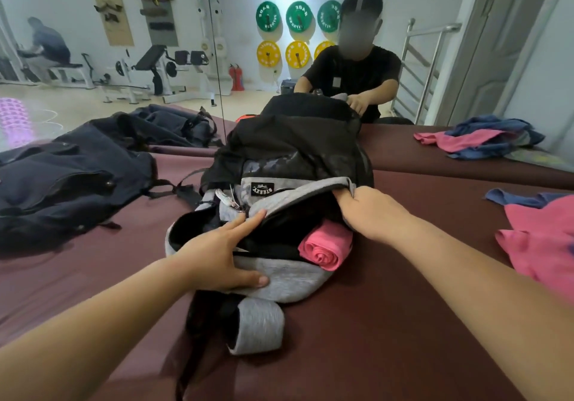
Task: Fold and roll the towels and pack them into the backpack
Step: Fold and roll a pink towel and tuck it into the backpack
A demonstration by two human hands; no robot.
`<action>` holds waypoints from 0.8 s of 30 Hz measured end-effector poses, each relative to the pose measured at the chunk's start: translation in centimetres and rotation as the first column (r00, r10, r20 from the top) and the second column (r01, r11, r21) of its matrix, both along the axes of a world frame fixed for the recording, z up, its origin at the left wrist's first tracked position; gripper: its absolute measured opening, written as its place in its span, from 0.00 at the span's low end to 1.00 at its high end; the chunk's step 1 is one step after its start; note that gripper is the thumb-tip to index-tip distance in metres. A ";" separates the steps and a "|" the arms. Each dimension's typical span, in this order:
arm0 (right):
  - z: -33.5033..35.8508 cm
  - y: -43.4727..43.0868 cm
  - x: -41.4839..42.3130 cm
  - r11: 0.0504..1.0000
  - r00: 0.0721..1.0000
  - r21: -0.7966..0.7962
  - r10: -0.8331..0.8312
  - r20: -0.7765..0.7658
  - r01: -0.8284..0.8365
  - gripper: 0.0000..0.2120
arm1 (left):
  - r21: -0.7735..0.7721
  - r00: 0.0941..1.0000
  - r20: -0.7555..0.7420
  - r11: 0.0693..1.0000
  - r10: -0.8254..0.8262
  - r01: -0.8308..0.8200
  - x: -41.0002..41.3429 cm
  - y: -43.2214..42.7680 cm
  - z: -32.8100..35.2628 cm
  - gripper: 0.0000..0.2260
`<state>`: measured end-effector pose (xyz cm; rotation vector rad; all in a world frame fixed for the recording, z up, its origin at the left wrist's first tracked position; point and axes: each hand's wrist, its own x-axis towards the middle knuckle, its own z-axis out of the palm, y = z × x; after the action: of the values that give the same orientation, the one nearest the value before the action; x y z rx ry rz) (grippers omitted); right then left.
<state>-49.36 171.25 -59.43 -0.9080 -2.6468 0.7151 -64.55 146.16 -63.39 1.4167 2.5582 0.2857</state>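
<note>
Fingers (347, 199) of the right hand (371, 214) grip the backpack (289, 276) rim; the left hand (214, 254) rests flat on it. The rolled towel (323, 245) pokes out just below.

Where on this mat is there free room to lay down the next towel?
Bare mat lies right of the backpack, before the pink towels, and at left, this side of the dark bags. The backpack mouth is crowded: rolled pink towel, left hand, right hand.
</note>
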 end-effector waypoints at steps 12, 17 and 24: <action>-0.9 3.1 -4.7 0.966 0.999 -0.258 -0.027 -0.029 0.018 0.24 | -0.074 0.994 0.105 0.997 0.016 -0.008 -5.5 6.2 -0.8 0.62; -0.9 2.0 -1.6 0.919 0.975 -0.370 0.060 -0.215 -0.138 0.20 | -0.038 0.997 0.049 0.998 0.059 -0.057 -4.5 5.5 -0.3 0.62; 0.7 2.1 4.0 0.941 0.962 -0.322 0.011 -0.272 -0.102 0.25 | 0.279 0.995 -0.066 0.959 0.073 -0.051 0.7 5.1 5.5 0.31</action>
<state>-45.35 173.40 -58.75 -0.7500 -2.3602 1.2358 -63.84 151.21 -57.91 1.4636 2.7124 0.6356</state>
